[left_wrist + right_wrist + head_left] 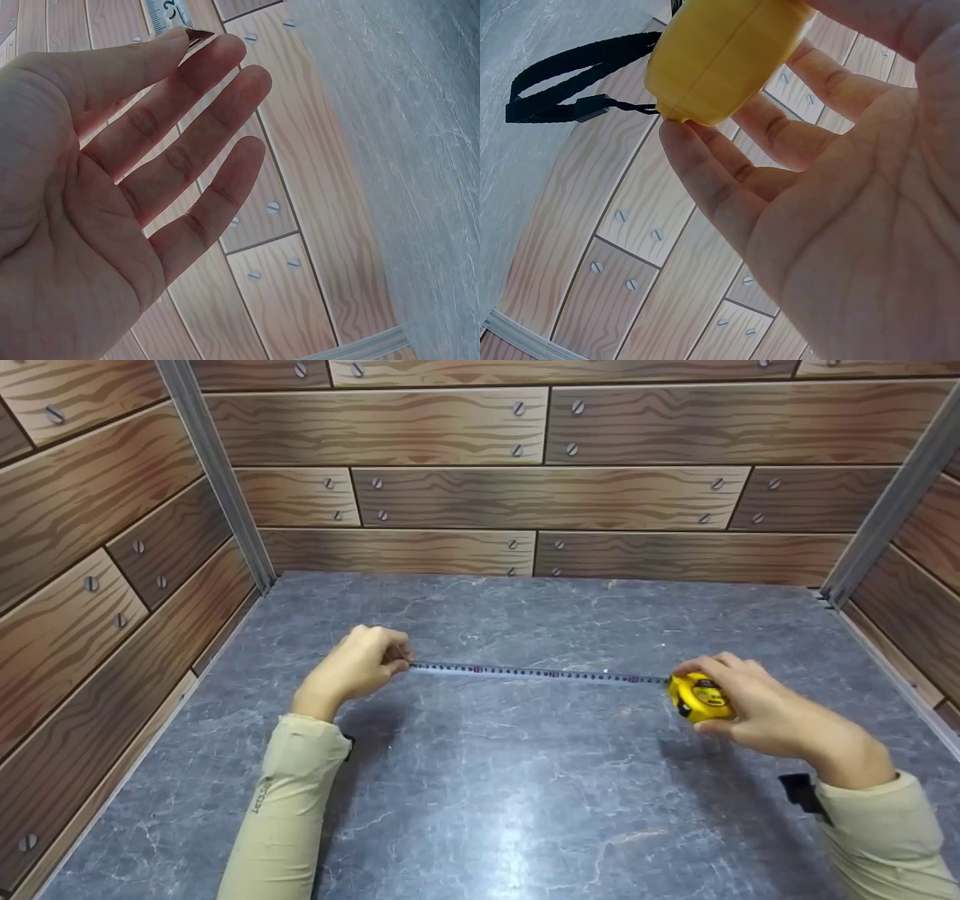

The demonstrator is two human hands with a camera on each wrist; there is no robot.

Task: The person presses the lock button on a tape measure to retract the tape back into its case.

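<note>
A yellow tape measure (pixel 701 697) with black parts is held in my right hand (pixel 780 716), thumb on the near side and fingers over the far side. Its blade (pixel 517 672) runs out to the left, stretched nearly straight above the grey surface. At the far end my left hand (pixel 356 664) pinches the blade's tip between thumb and fingers. In the left wrist view a dark end hook (pixel 199 35) shows at the thumb tip, with the other fingers loosely extended. A black wrist strap (pixel 577 71) hangs from the yellow case (pixel 720 60) in the right wrist view.
Both hands are over a grey marbled tabletop (pixel 480 780). Wood-plank-patterned walls (pixel 450 495) enclose it at the back, left and right. Metal corner posts stand at the back left (pixel 217 472) and back right (pixel 885 510).
</note>
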